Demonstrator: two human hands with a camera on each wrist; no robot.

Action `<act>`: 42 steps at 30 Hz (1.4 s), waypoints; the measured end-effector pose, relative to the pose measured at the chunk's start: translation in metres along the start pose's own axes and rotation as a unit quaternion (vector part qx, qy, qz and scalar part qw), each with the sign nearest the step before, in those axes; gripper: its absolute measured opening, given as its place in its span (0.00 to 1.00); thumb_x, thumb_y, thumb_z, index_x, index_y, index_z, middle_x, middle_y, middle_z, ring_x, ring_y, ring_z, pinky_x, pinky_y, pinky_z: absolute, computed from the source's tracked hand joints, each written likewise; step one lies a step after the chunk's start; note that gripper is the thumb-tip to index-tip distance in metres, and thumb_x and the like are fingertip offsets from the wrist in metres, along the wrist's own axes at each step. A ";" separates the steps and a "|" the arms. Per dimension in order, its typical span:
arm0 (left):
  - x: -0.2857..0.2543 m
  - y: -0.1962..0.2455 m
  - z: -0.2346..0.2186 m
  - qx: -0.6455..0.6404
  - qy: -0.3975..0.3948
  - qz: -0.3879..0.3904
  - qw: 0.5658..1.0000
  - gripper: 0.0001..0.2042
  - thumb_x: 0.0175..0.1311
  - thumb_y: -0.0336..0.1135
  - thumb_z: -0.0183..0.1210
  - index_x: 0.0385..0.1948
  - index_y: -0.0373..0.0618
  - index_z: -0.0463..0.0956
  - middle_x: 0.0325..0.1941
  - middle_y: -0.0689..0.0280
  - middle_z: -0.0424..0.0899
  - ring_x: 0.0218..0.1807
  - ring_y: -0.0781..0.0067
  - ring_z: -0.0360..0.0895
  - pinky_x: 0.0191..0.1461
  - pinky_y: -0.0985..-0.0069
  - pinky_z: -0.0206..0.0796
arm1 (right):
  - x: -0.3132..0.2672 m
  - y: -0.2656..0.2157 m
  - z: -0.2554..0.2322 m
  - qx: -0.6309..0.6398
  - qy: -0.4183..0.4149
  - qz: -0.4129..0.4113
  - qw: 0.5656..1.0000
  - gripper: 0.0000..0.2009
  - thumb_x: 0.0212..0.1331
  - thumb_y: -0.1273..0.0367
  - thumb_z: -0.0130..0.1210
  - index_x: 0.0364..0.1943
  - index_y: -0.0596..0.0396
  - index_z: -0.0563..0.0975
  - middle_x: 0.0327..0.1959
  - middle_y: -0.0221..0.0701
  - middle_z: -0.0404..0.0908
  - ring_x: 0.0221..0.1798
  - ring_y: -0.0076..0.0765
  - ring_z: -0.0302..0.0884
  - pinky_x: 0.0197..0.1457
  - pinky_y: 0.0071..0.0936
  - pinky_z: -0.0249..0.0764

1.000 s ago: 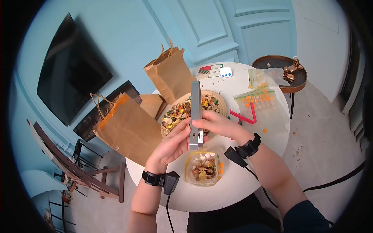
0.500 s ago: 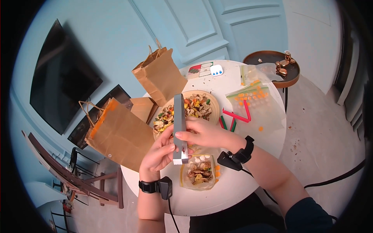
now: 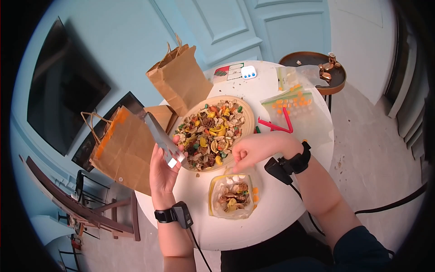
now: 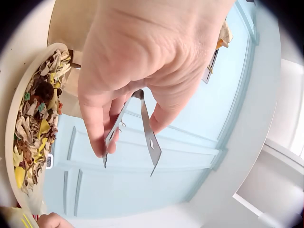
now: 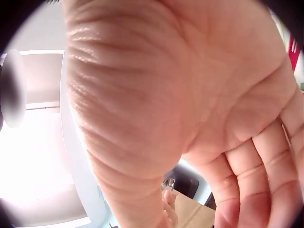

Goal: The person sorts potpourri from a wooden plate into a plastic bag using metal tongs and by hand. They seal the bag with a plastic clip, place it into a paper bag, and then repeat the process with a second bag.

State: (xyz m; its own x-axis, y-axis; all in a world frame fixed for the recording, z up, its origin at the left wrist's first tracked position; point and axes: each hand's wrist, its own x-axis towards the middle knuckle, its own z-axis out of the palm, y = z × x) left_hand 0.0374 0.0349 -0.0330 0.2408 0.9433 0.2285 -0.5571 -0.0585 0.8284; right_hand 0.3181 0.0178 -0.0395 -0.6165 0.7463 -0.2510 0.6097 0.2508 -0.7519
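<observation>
Metal tongs (image 3: pixel 157 132) are in my left hand (image 3: pixel 163 174), beside the left rim of a round wooden plate (image 3: pixel 248 124). In the left wrist view the two arms of the tongs (image 4: pixel 148 130) spread apart, with fingers and thumb on either side. A mix of dried petals and pods (image 3: pixel 213 129) covers the plate. My right hand (image 3: pixel 256 148) hovers over the near right side of the plate, close above an upright clear bag (image 3: pixel 211 199) partly filled with the same mix. The right wrist view shows the palm (image 5: pixel 190 95) with nothing in it.
Two brown paper bags (image 3: pixel 124 154) (image 3: pixel 179 81) stand left of the plate and behind it. Zip bags with orange pieces (image 3: pixel 294 102), a red bent clip (image 3: pixel 283 124) and a white device (image 3: pixel 248 72) lie on the round white table (image 3: pixel 181 222).
The tongs have moved left and tilted, now in my left hand alone. My right hand has let go of them and moved right, toward the clear bag. The plate shows more fully.
</observation>
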 end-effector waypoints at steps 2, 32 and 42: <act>0.004 -0.003 -0.004 -0.011 -0.004 -0.003 1.000 0.19 0.65 0.35 0.52 0.55 0.41 0.61 0.53 0.50 0.74 0.49 0.58 0.77 0.52 0.61 0.75 | 0.003 -0.002 0.003 -0.006 -0.011 -0.017 1.000 0.17 0.56 0.55 0.58 0.29 0.56 0.74 0.24 0.25 0.76 0.27 0.20 0.74 0.29 0.20 0.68; 0.069 -0.036 -0.005 0.374 0.026 -0.020 0.927 0.15 0.63 0.31 0.56 0.49 0.42 0.64 0.49 0.66 0.77 0.49 0.79 0.73 0.49 0.78 0.68 | 0.031 0.035 0.006 -0.069 0.423 -0.032 0.903 0.08 0.50 0.65 0.53 0.24 0.56 0.78 0.24 0.42 0.79 0.31 0.50 0.78 0.37 0.43 0.73; 0.070 -0.039 -0.002 0.397 0.027 0.015 0.917 0.15 0.65 0.26 0.51 0.51 0.38 0.62 0.50 0.62 0.77 0.48 0.74 0.76 0.43 0.79 0.71 | 0.031 0.035 0.006 -0.068 0.417 -0.018 0.906 0.09 0.50 0.65 0.54 0.25 0.56 0.78 0.25 0.41 0.79 0.32 0.50 0.78 0.38 0.42 0.74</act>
State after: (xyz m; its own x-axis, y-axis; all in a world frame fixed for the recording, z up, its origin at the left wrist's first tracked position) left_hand 0.0743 0.1037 -0.0502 0.1833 0.9511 0.2485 0.1964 -0.2831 0.9388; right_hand 0.3170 0.0462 -0.0777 -0.0817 0.9282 0.3630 0.6875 0.3162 -0.6538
